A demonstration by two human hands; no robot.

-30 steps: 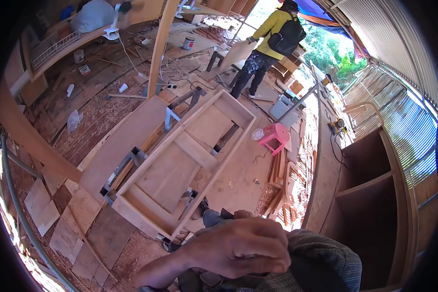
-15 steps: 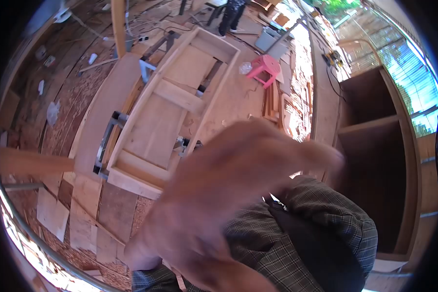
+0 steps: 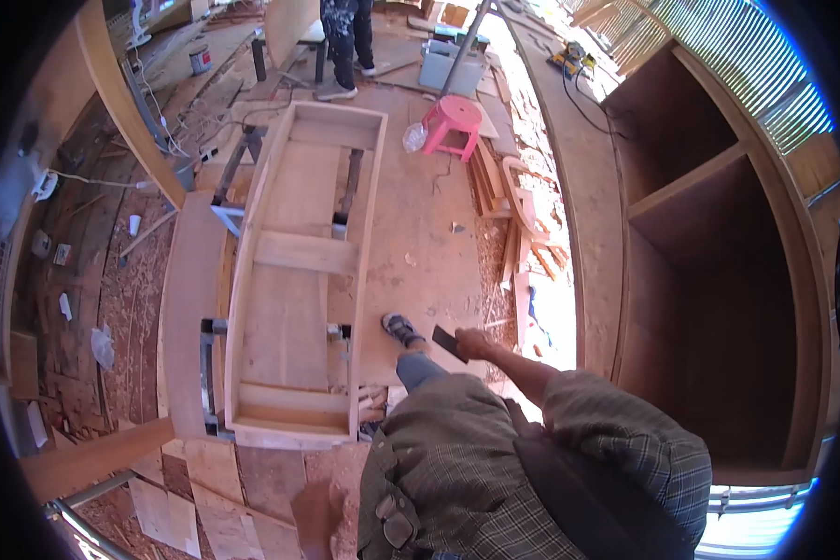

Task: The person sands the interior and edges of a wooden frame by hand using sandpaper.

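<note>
My right hand [image 3: 477, 344] is closed on a dark flat rectangular piece [image 3: 449, 343], held out in front of my body above the floor. Its exact kind I cannot make out. Low in the view, my left hand [image 3: 316, 515] is smeared by motion, and its fingers do not show clearly. It hangs over the floorboards near the close end of a long wooden frame [image 3: 297, 250]. The frame has crosspieces and rests on dark supports, to the left of my right hand and apart from it.
A dark wooden cabinet [image 3: 751, 159] with open compartments stands at the right. Further off are a pink stool [image 3: 454, 116], a grey bin [image 3: 450, 70] and a person's legs [image 3: 341, 42]. Wood offcuts [image 3: 509, 219] lie near the stool. A wooden post [image 3: 126, 107] rises at the left.
Blurred arms and hands that covered the middle of the view have dropped away. My right hand now shows with the dark flat piece. The view has shifted, showing more of the floor and my foot.
</note>
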